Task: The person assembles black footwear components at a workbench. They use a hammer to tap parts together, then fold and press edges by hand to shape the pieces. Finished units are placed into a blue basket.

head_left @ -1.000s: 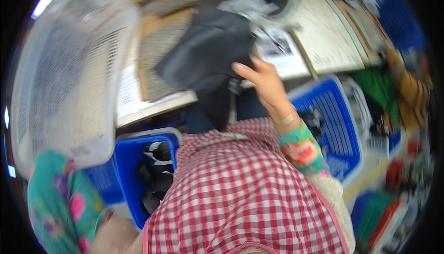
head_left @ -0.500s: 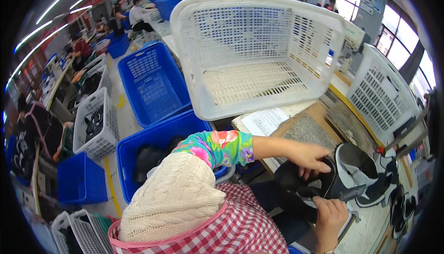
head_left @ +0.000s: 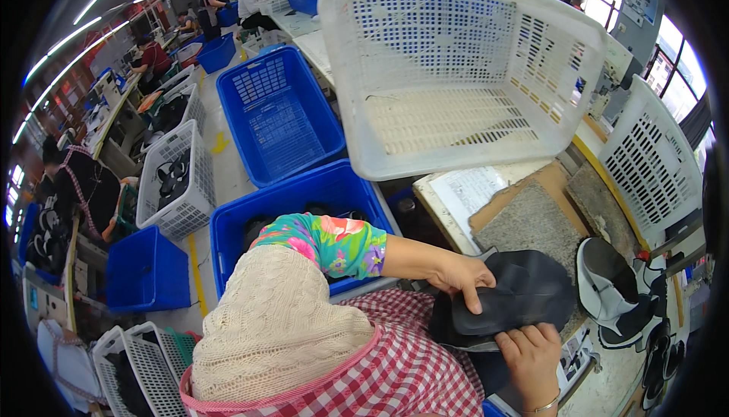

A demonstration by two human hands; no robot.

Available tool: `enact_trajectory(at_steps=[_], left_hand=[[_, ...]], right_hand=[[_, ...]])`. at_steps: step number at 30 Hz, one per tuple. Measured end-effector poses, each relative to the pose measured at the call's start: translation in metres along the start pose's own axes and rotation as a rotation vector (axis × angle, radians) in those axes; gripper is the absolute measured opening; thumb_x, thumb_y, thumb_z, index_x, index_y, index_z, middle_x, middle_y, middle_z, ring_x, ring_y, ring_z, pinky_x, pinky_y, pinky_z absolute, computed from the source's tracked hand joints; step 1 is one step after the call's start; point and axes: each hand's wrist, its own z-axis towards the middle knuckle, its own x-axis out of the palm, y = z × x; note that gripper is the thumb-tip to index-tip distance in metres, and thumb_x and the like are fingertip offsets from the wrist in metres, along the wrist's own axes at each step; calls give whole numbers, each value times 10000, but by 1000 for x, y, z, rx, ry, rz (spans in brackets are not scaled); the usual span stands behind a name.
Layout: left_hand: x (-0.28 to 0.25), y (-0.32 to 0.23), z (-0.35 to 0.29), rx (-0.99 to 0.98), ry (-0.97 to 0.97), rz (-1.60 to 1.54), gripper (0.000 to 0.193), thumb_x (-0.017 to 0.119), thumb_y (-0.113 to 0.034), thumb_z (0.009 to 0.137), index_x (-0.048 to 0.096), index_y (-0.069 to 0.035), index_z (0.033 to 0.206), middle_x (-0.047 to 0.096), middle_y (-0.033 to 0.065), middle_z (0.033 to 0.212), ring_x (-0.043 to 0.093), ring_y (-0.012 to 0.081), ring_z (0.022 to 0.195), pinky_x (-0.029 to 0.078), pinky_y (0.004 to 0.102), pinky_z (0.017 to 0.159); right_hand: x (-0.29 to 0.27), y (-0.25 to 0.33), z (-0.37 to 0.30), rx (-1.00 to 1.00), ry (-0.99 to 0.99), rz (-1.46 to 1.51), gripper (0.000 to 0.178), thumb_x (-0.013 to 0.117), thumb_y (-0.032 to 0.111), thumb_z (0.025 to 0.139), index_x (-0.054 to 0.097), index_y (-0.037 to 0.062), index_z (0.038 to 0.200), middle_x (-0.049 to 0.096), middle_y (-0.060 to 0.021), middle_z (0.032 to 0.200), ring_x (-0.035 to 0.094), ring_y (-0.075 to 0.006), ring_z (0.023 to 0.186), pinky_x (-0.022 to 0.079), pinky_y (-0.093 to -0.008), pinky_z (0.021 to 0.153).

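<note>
Over the workbench lies a black shoe upper (head_left: pixel 531 284), its smooth dark side facing up. My left hand (head_left: pixel 465 279), below a floral sleeve, pinches its left edge with the thumb on top. Along its near edge my right hand (head_left: pixel 534 356) grips with bent fingers; a thin bracelet circles that wrist. The fingers' undersides are hidden by the upper. Just right of it stands a white and black shoe upper (head_left: pixel 604 299), with more black shoe pieces (head_left: pixel 659 356) beyond.
A large white basket (head_left: pixel 456 162) lies tipped on its side at the bench's back. Another white basket (head_left: pixel 654 162) stands at right. Blue crates (head_left: pixel 254 181) fill the left, one holding dark pieces. A paper sheet (head_left: pixel 463 189) and grey board (head_left: pixel 524 219) lie on the bench. People sit farther left.
The black upper has turned from its open, hollow side to a smooth, flatter side. My left hand has shifted left to its edge. The whole view has swung slightly.
</note>
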Motion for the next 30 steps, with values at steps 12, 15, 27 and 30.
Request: enact_trajectory(at_steps=[12, 15, 27, 30], left_hand=[[49, 34, -13, 75, -6, 982, 383, 793, -176, 804, 712, -60, 1160, 762, 155, 1050, 734, 323, 965, 579, 423, 829], [50, 13, -4, 436, -38, 780, 317, 751, -158, 884, 690, -19, 1163, 736, 176, 1104, 728, 336, 1010, 573, 419, 868], [66, 80, 29, -89, -12, 156, 145, 749, -40, 917, 747, 13, 1051, 730, 7, 856, 597, 45, 757, 495, 246, 685], [64, 84, 29, -112, -10, -78, 211, 766, 5, 896, 753, 34, 1105, 765, 32, 962, 682, 66, 856, 547, 223, 767]], right_hand=[[33, 84, -44, 272, 39, -36, 114, 624, 137, 769, 711, 138, 843, 643, -7, 708, 577, -213, 697, 439, -385, 742], [46, 88, -51, 293, 52, -96, 85, 640, 138, 727, 661, 121, 807, 552, 1, 681, 565, -192, 716, 445, -371, 750], [114, 80, -88, 1395, -304, 1056, 266, 895, 168, 792, 670, 76, 901, 776, -57, 844, 699, -110, 711, 532, -286, 669], [125, 83, -100, 1485, -465, 1413, 230, 861, 119, 855, 660, 45, 940, 700, 12, 758, 596, -25, 721, 465, -188, 637]])
